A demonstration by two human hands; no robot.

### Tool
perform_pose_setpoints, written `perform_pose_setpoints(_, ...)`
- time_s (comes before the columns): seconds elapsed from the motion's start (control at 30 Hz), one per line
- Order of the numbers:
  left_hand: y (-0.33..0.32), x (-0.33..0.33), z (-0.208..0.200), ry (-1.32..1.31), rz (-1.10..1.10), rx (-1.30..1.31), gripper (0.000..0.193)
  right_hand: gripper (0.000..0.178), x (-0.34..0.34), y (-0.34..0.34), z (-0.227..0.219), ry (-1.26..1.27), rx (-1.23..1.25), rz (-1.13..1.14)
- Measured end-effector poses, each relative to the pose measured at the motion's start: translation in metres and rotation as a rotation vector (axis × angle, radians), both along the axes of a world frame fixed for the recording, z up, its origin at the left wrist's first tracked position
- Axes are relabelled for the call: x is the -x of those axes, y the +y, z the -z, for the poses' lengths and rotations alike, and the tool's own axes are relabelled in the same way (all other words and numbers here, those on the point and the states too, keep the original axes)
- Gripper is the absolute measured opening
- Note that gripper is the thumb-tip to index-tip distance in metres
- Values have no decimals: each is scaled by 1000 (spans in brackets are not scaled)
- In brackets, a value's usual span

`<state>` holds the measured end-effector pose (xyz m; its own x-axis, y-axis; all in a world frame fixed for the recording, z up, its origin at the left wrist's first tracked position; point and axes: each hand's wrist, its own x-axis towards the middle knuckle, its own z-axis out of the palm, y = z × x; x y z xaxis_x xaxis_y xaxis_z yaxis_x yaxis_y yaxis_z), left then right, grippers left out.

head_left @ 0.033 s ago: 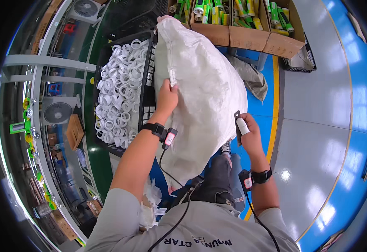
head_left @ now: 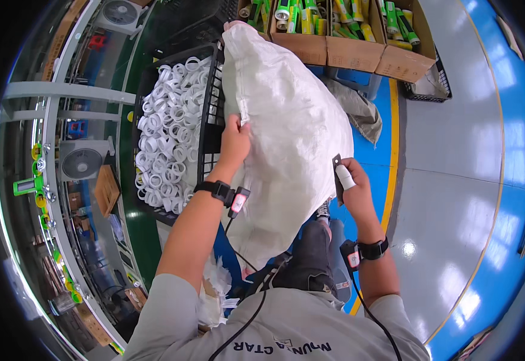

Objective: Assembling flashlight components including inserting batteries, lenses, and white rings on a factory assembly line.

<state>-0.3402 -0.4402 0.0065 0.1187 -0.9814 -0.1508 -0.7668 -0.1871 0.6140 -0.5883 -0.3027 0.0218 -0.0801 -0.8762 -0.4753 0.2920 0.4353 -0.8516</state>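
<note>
A large white woven sack [head_left: 292, 114], bulging and full-looking, stands in front of me. My left hand [head_left: 235, 144] is closed on the sack's seam at its left side, thumb and fingers pinching the fabric. On the sack's right side, my right hand [head_left: 355, 183] is closed round a dark, flat, blade-like tool [head_left: 337, 174] with a small hole near its top end. The tool is close to the sack; whether it touches the fabric I cannot tell. White wrapping covers the right thumb. Much of the tool is hidden by the hand.
Left of the sack, a black crate [head_left: 212, 96] holds many white plastic rings [head_left: 175, 120]. Cardboard boxes [head_left: 356, 55] of green and yellow flashlights stand at the far side. A greyish cloth sack [head_left: 362, 114] lies on the blue floor. Cables run from both wrists.
My left hand and the sack's seam have shifted slightly to the left. My right hand with the tool has moved a little up and left. Both grips stay the same.
</note>
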Motion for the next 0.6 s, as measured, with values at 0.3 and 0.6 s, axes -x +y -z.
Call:
perform_pose_setpoints(0.3,-17,-27,-12,140,76,-64,38,12,-25,-58,-6,-438,90,-113)
perform_pose_setpoints(0.6,-82,-4,-17,-228,85,173,67,10,-42,-76,-2,-54,121,-122)
